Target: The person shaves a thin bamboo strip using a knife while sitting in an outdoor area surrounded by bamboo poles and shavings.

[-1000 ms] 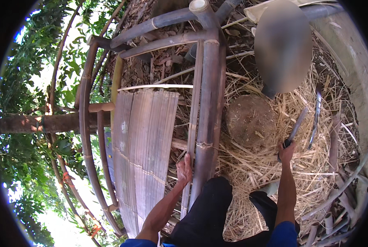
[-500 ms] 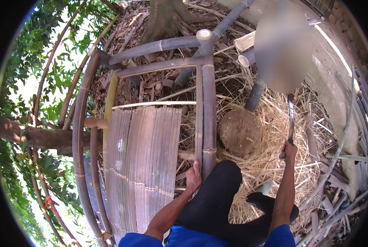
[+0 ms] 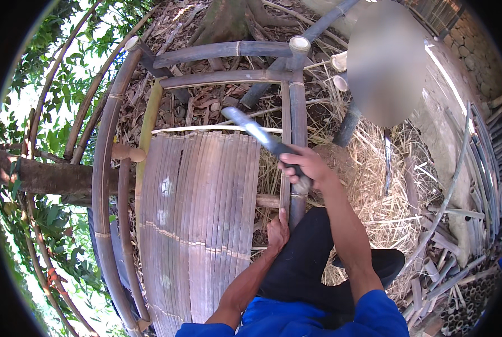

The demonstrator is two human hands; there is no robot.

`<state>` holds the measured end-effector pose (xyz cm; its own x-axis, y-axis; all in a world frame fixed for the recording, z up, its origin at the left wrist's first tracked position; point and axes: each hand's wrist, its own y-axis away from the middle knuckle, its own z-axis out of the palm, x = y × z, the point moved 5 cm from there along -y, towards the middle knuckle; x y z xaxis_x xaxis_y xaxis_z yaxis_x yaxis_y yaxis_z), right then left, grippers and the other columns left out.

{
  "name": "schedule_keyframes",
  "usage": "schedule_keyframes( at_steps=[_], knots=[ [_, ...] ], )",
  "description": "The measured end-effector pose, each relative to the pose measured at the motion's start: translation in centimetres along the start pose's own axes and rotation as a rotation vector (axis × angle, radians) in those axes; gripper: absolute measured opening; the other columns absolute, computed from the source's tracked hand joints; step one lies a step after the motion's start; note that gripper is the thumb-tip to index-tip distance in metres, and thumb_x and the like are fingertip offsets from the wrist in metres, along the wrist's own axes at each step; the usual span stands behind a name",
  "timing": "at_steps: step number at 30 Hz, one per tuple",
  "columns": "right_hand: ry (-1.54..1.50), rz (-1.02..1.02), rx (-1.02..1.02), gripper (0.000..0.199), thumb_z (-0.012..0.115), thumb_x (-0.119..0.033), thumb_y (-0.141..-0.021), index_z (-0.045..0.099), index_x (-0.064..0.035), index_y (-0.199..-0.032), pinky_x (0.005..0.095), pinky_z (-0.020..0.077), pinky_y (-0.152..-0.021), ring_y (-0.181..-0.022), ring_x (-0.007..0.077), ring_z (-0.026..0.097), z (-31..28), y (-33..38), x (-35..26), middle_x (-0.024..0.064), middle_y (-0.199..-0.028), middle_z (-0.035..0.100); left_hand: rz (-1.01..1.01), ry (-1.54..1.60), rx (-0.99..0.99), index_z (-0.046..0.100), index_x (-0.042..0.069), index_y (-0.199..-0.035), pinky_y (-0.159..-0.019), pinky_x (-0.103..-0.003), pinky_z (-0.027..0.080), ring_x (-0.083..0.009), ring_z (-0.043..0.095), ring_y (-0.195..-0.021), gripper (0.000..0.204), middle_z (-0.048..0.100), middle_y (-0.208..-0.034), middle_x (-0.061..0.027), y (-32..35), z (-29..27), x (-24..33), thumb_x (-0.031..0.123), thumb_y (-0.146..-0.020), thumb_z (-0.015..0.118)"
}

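My right hand (image 3: 306, 165) is closed round the black handle of a large knife (image 3: 253, 127). Its bright, slightly smeared blade points to the far left, over the bamboo frame (image 3: 299, 106). A flat panel of bamboo slats (image 3: 197, 185) lies inside this frame, with a pale thin strip (image 3: 206, 128) across its far end. Close to my knee, my left hand (image 3: 278, 231) grips the frame's inner right rail (image 3: 285, 185), thumb along it. My right forearm partly hides a round wooden block (image 3: 336, 160).
Straw and shavings (image 3: 374, 219) cover the ground on the right, where a narrow dark bar (image 3: 388, 163) lies. Bamboo poles (image 3: 481, 185) lean at the far right, above cut bamboo pieces (image 3: 470, 303). A tree trunk (image 3: 223, 22) stands beyond the frame. A horizontal log (image 3: 60, 180) extends left.
My right hand has swung left with the knife, from over the straw to above the frame's right rails. My left hand stays on the inner rail. The whole view has shifted slightly.
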<state>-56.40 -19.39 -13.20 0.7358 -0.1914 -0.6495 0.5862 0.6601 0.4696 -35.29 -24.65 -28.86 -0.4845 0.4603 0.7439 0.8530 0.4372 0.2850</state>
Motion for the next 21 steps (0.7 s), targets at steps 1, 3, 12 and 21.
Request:
schedule_keyframes(
  at_steps=[1,3,12,21],
  knots=[
    [0.061,0.057,-0.038,0.033,0.065,-0.014,-0.098,0.053,-0.0015,-0.127,0.0227,0.0448,-0.048,-0.06,0.0065,0.051,1.0,-2.1,0.4,0.0045,-0.083,0.058,-0.001,-0.006,0.004,0.069,-0.006,-0.093,-0.069,-0.058,0.05,-0.0534,0.064,-0.075,0.058,0.063,-0.074,-0.0341,0.2,0.6,-1.7,0.04,-0.109,0.037],
    [0.121,0.109,-0.05,0.036,0.065,-0.014,-0.098,0.052,-0.0002,-0.128,0.0218,0.0441,-0.049,-0.059,0.0059,0.05,-0.8,-5.4,1.1,0.0033,-0.081,0.057,0.265,-0.23,0.106,0.07,-0.004,-0.098,-0.068,-0.058,0.051,-0.0517,0.065,-0.077,0.051,0.065,-0.077,-0.0332,0.6,1.7,-1.7,0.036,-0.108,0.039],
    [0.085,-0.204,0.167,0.036,0.075,-0.019,-0.091,0.055,0.0012,-0.114,0.023,0.0415,-0.042,-0.05,0.0054,0.047,-6.7,9.8,-4.9,0.0015,-0.072,0.055,0.304,-0.475,-0.601,0.07,-0.003,-0.095,-0.068,-0.052,0.055,-0.0416,0.069,-0.075,0.046,0.066,-0.074,-0.029,-4.2,-3.8,2.7,0.041,-0.098,0.057],
    [0.117,-0.261,0.731,0.049,0.076,-0.014,-0.087,0.052,0.0009,-0.127,0.0249,0.0406,-0.04,-0.046,0.0076,0.046,-19.9,27.9,0.8,0.0001,-0.066,0.05,0.326,0.165,0.278,0.065,-0.004,-0.11,-0.077,-0.044,0.053,-0.035,0.07,-0.08,0.05,0.072,-0.083,-0.0186,-33.3,-4.3,15.0,0.04,-0.087,0.074]
  ],
)
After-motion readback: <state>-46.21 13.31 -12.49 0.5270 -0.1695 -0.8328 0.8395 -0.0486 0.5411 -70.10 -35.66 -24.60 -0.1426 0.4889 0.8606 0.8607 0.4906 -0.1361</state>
